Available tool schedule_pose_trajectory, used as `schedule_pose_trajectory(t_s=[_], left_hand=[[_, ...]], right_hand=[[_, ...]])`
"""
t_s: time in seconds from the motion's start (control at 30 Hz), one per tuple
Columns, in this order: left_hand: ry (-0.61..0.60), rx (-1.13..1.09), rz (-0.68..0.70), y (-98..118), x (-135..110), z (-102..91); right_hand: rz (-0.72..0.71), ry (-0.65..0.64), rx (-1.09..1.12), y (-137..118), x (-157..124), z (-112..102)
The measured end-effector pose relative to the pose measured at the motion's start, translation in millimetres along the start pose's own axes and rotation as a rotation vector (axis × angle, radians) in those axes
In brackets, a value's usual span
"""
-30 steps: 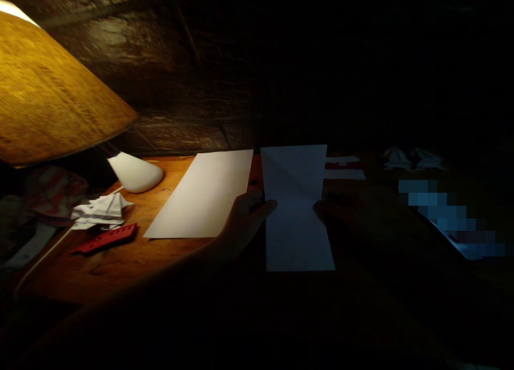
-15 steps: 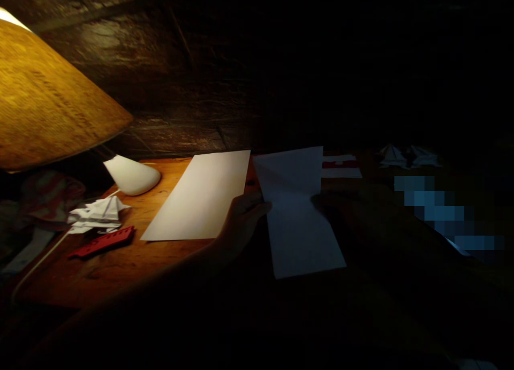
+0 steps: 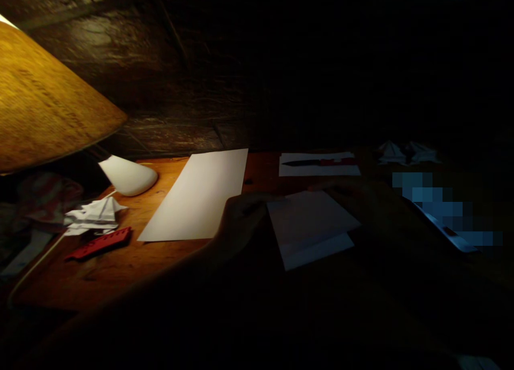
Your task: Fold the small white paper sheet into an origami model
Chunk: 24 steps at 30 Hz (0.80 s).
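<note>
A white sheet of paper (image 3: pixel 309 225) is bent over toward me, its upper part lying over the lower part, a strip of which shows below. My left hand (image 3: pixel 251 203) is closed on its upper left corner, thumb and fingers pinching the edge. On the far right side of the fold, my right hand (image 3: pixel 341 189) grips the paper; deep shadow hides most of its fingers. Left of my hands a larger blank sheet (image 3: pixel 196 198) lies flat. Behind them, a knife (image 3: pixel 305 163) with a red handle rests on small white papers (image 3: pixel 293 172).
At the left stand a lamp's yellow shade (image 3: pixel 52 102) and white base (image 3: pixel 130 176), with a cord. Near it lie a folded paper piece (image 3: pixel 96 216) and a red notched object (image 3: pixel 100 244). Two folded papers (image 3: pixel 391 153) sit back right; a blurred-out bright screen (image 3: pixel 441 209) is nearer.
The upper part of the paper has come down toward me over the lower part, uncovering the knife blade behind. Both hands keep hold; the view shifted slightly.
</note>
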State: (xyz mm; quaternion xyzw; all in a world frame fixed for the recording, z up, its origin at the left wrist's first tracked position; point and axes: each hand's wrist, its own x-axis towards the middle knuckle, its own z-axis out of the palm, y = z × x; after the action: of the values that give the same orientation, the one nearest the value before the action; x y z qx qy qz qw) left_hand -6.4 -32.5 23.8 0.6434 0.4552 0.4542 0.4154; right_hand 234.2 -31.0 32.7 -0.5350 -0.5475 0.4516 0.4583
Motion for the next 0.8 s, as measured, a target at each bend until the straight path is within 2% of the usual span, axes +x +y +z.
schedule_pose_trajectory(t_s=[0.1,0.2,0.3,0.37,0.43,0.5,0.57,0.63,0.7,0.8], left_hand=[[-0.089,-0.149,-0.042,-3.4,-1.0,0.3],[-0.099,-0.323,-0.115,-2.0,-2.6,2.9],[-0.151,-0.266,-0.199,2.8,-3.6,6.6],[-0.224,-0.210,-0.236,4.3,-3.3,7.7],[-0.188,-0.195,-0.228,2.7,-1.6,6.9],[-0.064,-0.228,-0.191,-1.6,1.1,4.7],[0.022,-0.296,-0.132,-6.8,3.5,2.4],[0.023,-0.351,-0.093,-10.7,4.0,1.0],[-0.022,-0.357,-0.097,-11.7,1.9,1.0],[-0.084,-0.326,-0.131,-6.2,-4.5,2.4]], right_hand=[[0.008,0.028,-0.023,4.7,0.8,-0.1],[-0.083,0.026,-0.097,5.3,-2.7,3.0],[-0.197,-0.080,-0.140,1.7,-10.2,8.4],[-0.201,-0.117,-0.094,-1.8,-15.1,11.1],[-0.156,-0.113,0.020,-4.2,-17.6,11.5],[-0.092,-0.152,0.131,-4.3,-17.3,9.8],[-0.041,-0.225,0.131,-2.0,-15.2,7.4],[-0.003,-0.249,0.025,1.0,-13.3,6.2],[0.014,-0.209,-0.064,2.4,-13.0,6.3],[-0.024,-0.203,-0.135,-0.7,-15.6,7.4]])
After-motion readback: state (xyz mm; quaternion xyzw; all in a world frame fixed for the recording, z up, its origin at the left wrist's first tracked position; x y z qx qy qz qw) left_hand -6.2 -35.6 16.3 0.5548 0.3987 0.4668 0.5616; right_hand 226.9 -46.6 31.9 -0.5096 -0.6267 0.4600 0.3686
